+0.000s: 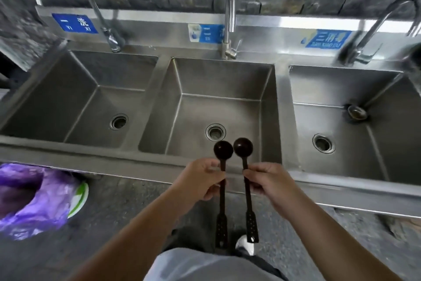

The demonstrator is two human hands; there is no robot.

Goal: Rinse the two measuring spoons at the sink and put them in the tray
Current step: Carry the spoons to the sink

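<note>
I hold two dark long-handled measuring spoons side by side over the front rim of the middle sink basin [227, 80]. My left hand [202, 180] grips the left spoon [223, 149] by its handle. The right spoon [243, 146] is gripped the same way by my right hand [268, 181]. Both round bowls point away from me, just above the basin's near edge, and the perforated handle ends hang down towards my legs. The middle faucet [230, 18] stands behind the basin with no water running. No tray is in view.
The steel unit has three basins: a left basin [79, 89] and a right basin [341, 89], each with its own faucet. A loose drain strainer [356, 112] lies in the right basin. A bin lined with a purple bag [34, 196] stands on the floor at left.
</note>
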